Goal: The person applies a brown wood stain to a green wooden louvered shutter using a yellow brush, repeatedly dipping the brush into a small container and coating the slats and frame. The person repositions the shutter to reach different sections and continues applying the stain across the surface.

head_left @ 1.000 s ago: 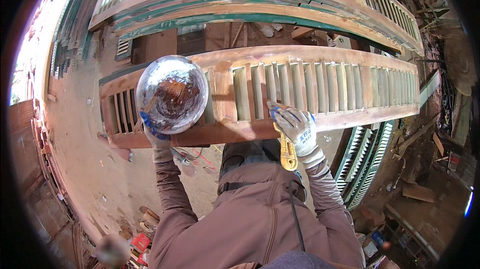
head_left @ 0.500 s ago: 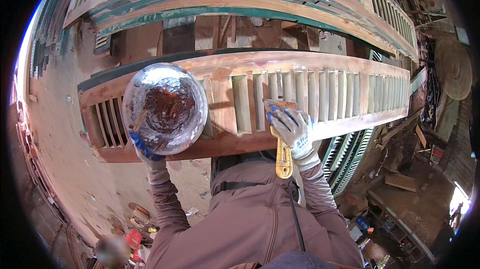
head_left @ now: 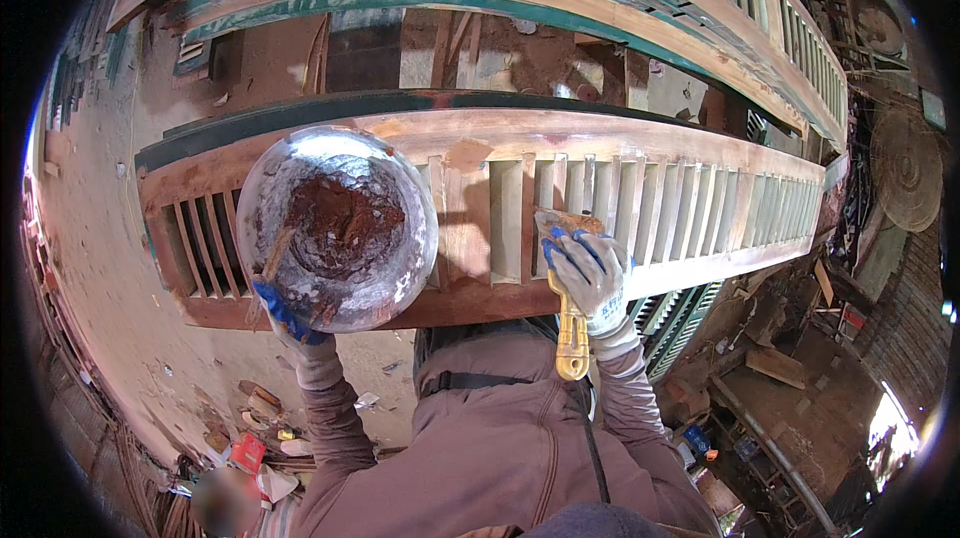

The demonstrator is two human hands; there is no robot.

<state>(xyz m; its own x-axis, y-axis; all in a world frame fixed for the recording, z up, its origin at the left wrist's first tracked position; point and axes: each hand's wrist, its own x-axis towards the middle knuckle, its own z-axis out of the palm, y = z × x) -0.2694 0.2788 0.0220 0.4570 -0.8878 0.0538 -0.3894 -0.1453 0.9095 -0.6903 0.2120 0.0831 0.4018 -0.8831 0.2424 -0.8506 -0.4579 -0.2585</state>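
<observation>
Bowl swings nearer since earlier frame; left hand grips rim, right hand clamps putty knife on louvered shutter. Tilt bowl and reddish filler could spill.

Bright daylight, hard and warm. Glare blows out the metal bowl rim and the far left edge. Deep shadow under the louvred shutter. Heavy fisheye bend, black vignette at the corners. Centre sharp, rim soft.

A round metal bowl of reddish-brown paste is held level; a yellow-handled putty knife presses the slats.
</observation>
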